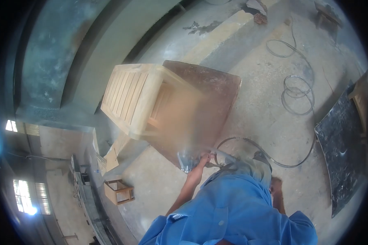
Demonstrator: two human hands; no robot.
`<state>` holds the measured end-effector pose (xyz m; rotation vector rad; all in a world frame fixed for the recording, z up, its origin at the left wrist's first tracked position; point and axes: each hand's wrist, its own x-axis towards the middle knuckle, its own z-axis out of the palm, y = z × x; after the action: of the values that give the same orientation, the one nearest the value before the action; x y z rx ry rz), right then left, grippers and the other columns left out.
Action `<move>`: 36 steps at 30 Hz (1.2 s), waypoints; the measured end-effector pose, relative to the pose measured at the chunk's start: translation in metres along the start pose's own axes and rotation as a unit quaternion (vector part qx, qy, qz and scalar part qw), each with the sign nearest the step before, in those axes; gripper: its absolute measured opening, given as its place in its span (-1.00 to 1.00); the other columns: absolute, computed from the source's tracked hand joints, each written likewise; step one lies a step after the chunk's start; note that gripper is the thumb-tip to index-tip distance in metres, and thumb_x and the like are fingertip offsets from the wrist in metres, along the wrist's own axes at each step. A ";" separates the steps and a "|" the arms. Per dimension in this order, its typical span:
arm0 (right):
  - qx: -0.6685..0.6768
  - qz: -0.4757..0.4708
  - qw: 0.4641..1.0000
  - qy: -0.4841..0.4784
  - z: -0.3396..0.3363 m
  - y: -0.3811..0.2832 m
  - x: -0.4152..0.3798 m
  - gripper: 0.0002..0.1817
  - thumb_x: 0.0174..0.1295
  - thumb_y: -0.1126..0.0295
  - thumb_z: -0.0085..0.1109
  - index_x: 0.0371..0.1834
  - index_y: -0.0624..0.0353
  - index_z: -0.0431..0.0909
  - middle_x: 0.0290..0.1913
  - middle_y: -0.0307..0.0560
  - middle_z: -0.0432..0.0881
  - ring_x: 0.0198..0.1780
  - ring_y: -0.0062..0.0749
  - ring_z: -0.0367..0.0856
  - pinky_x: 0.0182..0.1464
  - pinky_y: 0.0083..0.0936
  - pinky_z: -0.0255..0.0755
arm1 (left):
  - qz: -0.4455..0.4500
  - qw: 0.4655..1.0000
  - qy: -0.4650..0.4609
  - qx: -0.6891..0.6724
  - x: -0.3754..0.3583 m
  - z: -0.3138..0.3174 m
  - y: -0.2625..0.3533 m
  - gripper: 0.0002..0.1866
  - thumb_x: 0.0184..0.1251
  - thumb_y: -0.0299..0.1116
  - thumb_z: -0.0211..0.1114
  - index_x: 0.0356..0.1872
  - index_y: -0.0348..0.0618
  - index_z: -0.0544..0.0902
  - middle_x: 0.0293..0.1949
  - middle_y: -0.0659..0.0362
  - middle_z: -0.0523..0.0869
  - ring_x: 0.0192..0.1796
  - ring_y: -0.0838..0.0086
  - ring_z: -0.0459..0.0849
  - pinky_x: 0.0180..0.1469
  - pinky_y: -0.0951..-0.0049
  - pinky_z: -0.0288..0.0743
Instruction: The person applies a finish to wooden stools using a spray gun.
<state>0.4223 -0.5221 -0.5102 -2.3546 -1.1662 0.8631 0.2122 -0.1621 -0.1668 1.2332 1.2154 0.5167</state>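
My left hand point(205, 159) is closed around a spray gun, whose clear cup point(185, 161) sticks out to the left. A hose point(249, 141) runs from near this hand across the floor to the right. Ahead stands a pale wooden piece of furniture point(141, 83) with a slatted side, tilted in my view. It rests on a brown board point(223, 87). A hazy tan blur covers its right part and some of the board. My right hand point(276, 184) hangs low beside my body, its fingers mostly hidden.
Hose coils point(298, 94) lie on the floor to the right. A dark, stained panel point(343, 151) stands at the far right. A small wooden stool-like frame point(119, 192) is at lower left. Large grey-green curved structures point(55, 57) rise at upper left.
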 end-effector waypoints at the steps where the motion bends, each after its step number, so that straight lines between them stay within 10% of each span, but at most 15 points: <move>1: 0.324 0.119 0.939 0.000 -0.056 -0.014 0.029 -0.78 0.21 0.21 0.21 -0.27 0.12 0.64 -0.29 -0.07 0.69 -0.21 -0.28 0.67 -0.10 -0.31 0.52 | -0.017 1.000 0.015 -0.021 0.004 0.006 -0.004 -0.82 0.53 -0.28 0.14 -0.20 -0.18 0.58 -0.23 0.17 0.66 -0.11 0.45 0.60 -0.01 0.36 0.47; 2: 0.606 0.223 0.759 0.079 -0.122 -0.039 0.059 -0.73 0.35 0.16 0.17 -0.25 0.15 0.64 -0.27 -0.08 0.68 -0.21 -0.38 0.66 -0.15 -0.43 0.51 | -0.041 0.998 0.035 -0.044 0.017 0.022 -0.004 -0.83 0.53 -0.30 0.14 -0.21 -0.17 0.58 -0.23 0.16 0.66 -0.11 0.45 0.60 -0.02 0.35 0.48; 7: 0.580 -0.269 0.767 0.056 -0.345 -0.244 0.123 -0.64 0.24 0.23 0.28 -0.07 0.31 0.60 -0.11 -0.01 0.69 -0.10 -0.36 0.66 0.01 -0.42 0.52 | -0.045 0.967 0.093 -0.233 0.056 0.071 0.020 -0.91 0.48 -0.42 0.14 -0.14 -0.20 0.54 -0.19 0.11 0.66 -0.09 0.40 0.63 -0.06 0.32 0.50; 10: 0.262 -0.483 0.830 0.097 -0.390 -0.348 0.121 -0.18 0.07 0.29 0.42 0.41 0.31 0.29 0.22 0.22 0.53 0.17 0.07 0.58 0.19 -0.26 0.47 | 0.097 0.986 -0.035 -0.132 0.027 0.126 0.090 -0.82 0.40 -0.48 0.19 -0.03 -0.22 0.49 -0.06 0.08 0.64 0.02 0.39 0.60 -0.02 0.32 0.52; 16: 0.262 -0.430 0.846 0.173 -0.397 -0.364 0.139 -0.10 0.05 0.46 0.40 0.50 0.24 0.15 0.23 0.28 0.50 0.18 0.26 0.54 0.22 -0.22 0.45 | 0.287 0.920 -0.217 0.153 -0.006 0.178 0.097 -0.40 0.33 -0.50 0.23 0.38 -0.27 0.27 0.29 -0.09 0.46 0.33 0.25 0.42 0.17 0.28 0.47; 17: 0.288 -0.387 0.868 0.121 -0.406 -0.362 0.134 -0.16 0.13 0.55 0.32 0.52 0.18 0.15 0.15 0.18 0.58 0.09 0.02 0.63 0.11 -0.33 0.52 | 0.179 0.946 -0.240 0.126 -0.017 0.184 0.113 -0.32 0.35 -0.48 0.21 0.47 -0.22 0.17 0.38 -0.15 0.36 0.43 0.17 0.33 0.27 0.26 0.42; 20: 0.463 -0.395 0.793 0.019 -0.425 -0.352 0.151 -0.25 0.23 0.59 0.22 0.52 0.14 0.19 0.05 0.03 0.62 -0.04 -0.39 0.63 -0.01 -0.51 0.53 | 0.362 0.903 -0.118 0.200 -0.022 0.188 0.116 -0.34 0.33 -0.47 0.23 0.45 -0.16 0.25 0.38 -0.18 0.38 0.47 0.16 0.32 0.32 0.28 0.39; 21: 0.475 -0.413 0.774 0.060 -0.431 -0.355 0.153 -0.34 0.29 0.56 0.22 0.48 0.17 0.27 -0.07 -0.12 0.64 -0.13 -0.65 0.54 -0.09 -0.64 0.49 | 0.347 0.909 -0.120 0.195 -0.020 0.182 0.105 -0.34 0.32 -0.47 0.24 0.45 -0.15 0.26 0.37 -0.19 0.39 0.46 0.16 0.34 0.33 0.28 0.38; 25: 0.390 -0.503 0.763 0.113 -0.461 -0.360 0.168 -0.43 0.30 0.44 0.30 0.38 0.22 0.41 -0.20 -0.13 0.69 -0.25 -0.61 0.61 -0.18 -0.61 0.52 | 0.133 0.976 -0.067 0.159 -0.005 0.136 -0.017 -0.38 0.28 -0.46 0.27 0.39 -0.15 0.36 0.23 -0.18 0.57 0.33 0.20 0.54 0.28 0.29 0.45; 33: 0.326 -0.610 0.716 0.092 -0.458 -0.393 0.171 -0.39 0.16 0.52 0.37 0.33 0.21 0.46 -0.05 0.07 0.71 -0.23 -0.41 0.71 -0.15 -0.58 0.54 | 0.014 0.942 0.178 0.284 -0.105 0.025 -0.301 -0.60 0.29 -0.38 0.24 0.15 -0.20 0.56 -0.26 -0.02 0.79 -0.12 0.25 0.77 -0.08 0.35 0.61; 36: 0.311 -0.628 0.705 0.110 -0.447 -0.404 0.181 -0.37 0.11 0.55 0.37 0.32 0.18 0.47 -0.03 0.12 0.70 -0.23 -0.22 0.73 -0.15 -0.54 0.55 | -0.242 0.915 0.313 0.080 -0.158 0.044 -0.331 -0.54 0.25 -0.32 0.29 0.19 -0.16 0.53 -0.24 0.10 0.77 -0.25 0.40 0.72 -0.28 0.42 0.56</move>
<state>0.5720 -0.1651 -0.0146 -0.6987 -1.6051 0.3105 0.1023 -0.4219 -0.4055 0.8604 2.0745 0.4552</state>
